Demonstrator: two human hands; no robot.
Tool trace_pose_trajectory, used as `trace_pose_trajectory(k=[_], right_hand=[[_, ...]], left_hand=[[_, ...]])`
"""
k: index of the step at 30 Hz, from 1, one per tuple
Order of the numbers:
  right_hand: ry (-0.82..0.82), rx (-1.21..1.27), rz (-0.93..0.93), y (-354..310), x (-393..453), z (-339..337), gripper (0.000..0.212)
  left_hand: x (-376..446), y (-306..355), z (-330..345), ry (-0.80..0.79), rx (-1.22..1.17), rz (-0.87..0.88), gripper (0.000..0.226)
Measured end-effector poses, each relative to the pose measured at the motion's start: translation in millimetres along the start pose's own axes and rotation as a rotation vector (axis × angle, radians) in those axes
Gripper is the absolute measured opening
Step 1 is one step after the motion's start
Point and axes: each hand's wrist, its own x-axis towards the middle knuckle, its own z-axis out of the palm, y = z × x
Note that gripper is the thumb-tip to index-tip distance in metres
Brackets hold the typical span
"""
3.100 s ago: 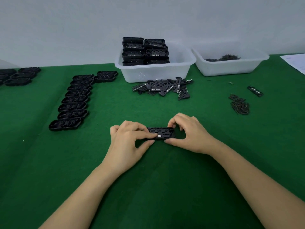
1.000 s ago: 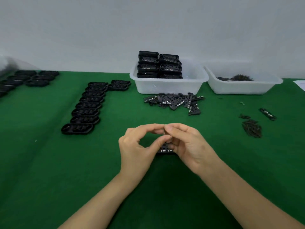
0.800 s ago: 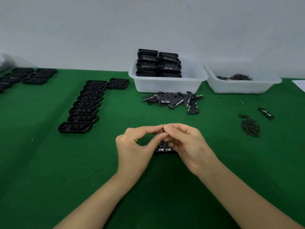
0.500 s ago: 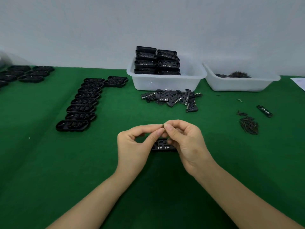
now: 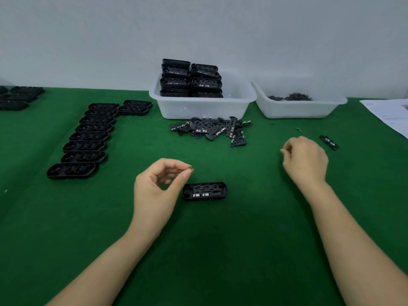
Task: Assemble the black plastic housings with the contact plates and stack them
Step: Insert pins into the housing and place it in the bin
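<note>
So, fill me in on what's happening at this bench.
A person is fitting contact plates into black housings. One housing with its plate in lies on the green mat, untouched. The left hand pinches a tiny part beside it; the right hand reaches toward the right. Finished units are stacked in the tub.

Two forearms in view, entering from bottom edge. Both bare from lower frame edge to fingertips; no sleeve, cuff or glove visible. Left hand (image 5: 154, 191): no ring, no watch, no band at wrist. Right hand (image 5: 305, 161): same, wrist bare, no jewellery seen. Nails short, unpainted where visible on left thumb and forefinger; right-hand nails mostly turned away, cannot tell. No marks, tape or plasters on either arm. Rest of person out of frame.
</note>
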Motion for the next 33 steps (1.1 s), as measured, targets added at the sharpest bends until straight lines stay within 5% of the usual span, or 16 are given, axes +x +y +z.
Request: trace_pose_trajectory(k=[6, 9, 11, 13, 14, 22, 33], right_hand=[[-0.017, -0.204, 0.002, 1, 2, 4, 0.023], [0.099, 0.123, -0.249, -20, -15, -16, 0.039], [-0.238, 0.5, -0.408, -42, -35, -28, 0.055], [-0.545, 0.526, -0.5, -58, -53, -24, 0.068], [-0.564, 0.452, -0.545, -62, -59, -17, 0.071], [-0.423, 0.532, -0.577, -76, -72, -1, 0.038], [-0.404, 0.638, -0.568, -81, -75, -3, 0.033]], left_hand=[[-5, 3, 3, -0.132, 0.39, 0.191, 0.013], [-4, 1, 5, -0.148, 0.486, 0.202, 0.008], [-1, 0, 7, -0.168, 0.54, 0.221, 0.008], [0, -1, 9, -0.202, 0.602, 0.243, 0.01], [1, -1, 10, -0.228, 0.64, 0.264, 0.011], [0, 1, 13, -0.284, 0.841, 0.35, 0.01], [-3, 5, 14, -0.264, 0.941, 0.453, 0.011]])
